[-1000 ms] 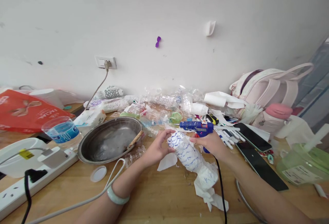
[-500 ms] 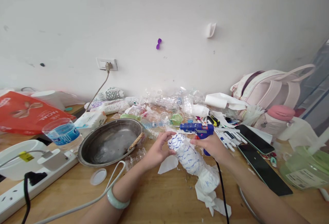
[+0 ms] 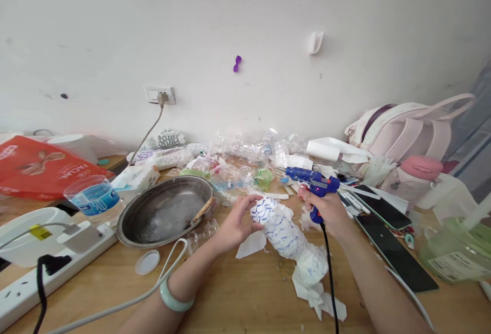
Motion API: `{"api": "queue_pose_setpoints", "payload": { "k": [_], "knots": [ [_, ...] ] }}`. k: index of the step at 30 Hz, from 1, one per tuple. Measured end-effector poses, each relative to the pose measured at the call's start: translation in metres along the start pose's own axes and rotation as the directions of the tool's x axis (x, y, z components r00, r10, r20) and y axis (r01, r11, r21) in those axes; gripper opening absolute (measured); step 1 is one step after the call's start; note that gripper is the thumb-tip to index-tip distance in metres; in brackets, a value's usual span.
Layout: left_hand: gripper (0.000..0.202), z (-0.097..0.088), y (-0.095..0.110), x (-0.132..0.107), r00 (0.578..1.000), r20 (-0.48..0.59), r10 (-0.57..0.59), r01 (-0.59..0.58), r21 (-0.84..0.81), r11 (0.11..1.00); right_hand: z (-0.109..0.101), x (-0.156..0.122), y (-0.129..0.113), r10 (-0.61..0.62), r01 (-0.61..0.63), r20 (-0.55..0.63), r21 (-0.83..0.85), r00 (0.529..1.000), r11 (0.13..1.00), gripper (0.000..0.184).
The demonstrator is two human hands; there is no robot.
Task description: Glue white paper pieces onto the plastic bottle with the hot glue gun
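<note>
A paper-wrapped, bottle-shaped piece with rows of blue wavy marks lies slanted on the wooden table, loose white paper trailing from its lower end. My left hand grips its upper end between thumb and fingers; a pale green bangle circles that wrist. In my right hand is a blue hot glue gun, held by its handle with the nozzle pointing left. A glue stick sticks out behind it, and a black cord runs down from the handle. The gun is apart from the paper piece.
At the left stand a metal basin, a clear plastic cup and a power strip. Crumpled clear plastic lines the wall. Phones, a green container and a pink backpack are on the right.
My right hand has moved right and away from the paper-wrapped piece, carrying the glue gun up and to the right. My left hand stays at the piece's upper end.
</note>
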State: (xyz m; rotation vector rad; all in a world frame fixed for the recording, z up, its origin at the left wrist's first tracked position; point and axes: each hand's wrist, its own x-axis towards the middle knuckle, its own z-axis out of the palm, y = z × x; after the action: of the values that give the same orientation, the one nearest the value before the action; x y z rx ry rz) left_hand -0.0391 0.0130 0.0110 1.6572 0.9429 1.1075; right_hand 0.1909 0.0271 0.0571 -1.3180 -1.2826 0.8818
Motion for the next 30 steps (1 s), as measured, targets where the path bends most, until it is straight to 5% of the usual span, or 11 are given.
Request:
{"api": "queue_pose_setpoints", "payload": {
  "k": [5,10,16,23,30],
  "knots": [
    [0.052,0.0,0.002,-0.001,1.0,-0.007,0.017,-0.017,0.018,1.0,0.004,0.006,0.017,0.086,-0.062,-0.134,0.175,0.987,0.983,0.035],
    [0.051,-0.001,-0.002,-0.002,0.998,-0.03,0.049,-0.049,-0.011,0.999,0.007,0.007,0.031,0.03,-0.017,-0.199,0.064,0.98,0.998,0.037],
    [0.051,-0.001,-0.004,0.004,0.972,-0.232,0.022,-0.058,-0.15,0.987,-0.002,0.011,0.032,0.02,-0.006,-0.248,0.054,0.969,0.999,0.032],
    [0.05,-0.002,0.001,0.008,0.926,-0.369,-0.086,-0.019,-0.271,0.962,-0.014,0.017,0.023,0.25,-0.108,-0.364,0.368,0.897,0.923,0.025],
    [0.049,-0.003,0.0,0.008,0.902,-0.42,-0.098,0.022,-0.183,0.983,-0.018,0.019,0.034,0.081,-0.058,-0.305,0.085,0.949,0.995,0.025]
  ]
}}
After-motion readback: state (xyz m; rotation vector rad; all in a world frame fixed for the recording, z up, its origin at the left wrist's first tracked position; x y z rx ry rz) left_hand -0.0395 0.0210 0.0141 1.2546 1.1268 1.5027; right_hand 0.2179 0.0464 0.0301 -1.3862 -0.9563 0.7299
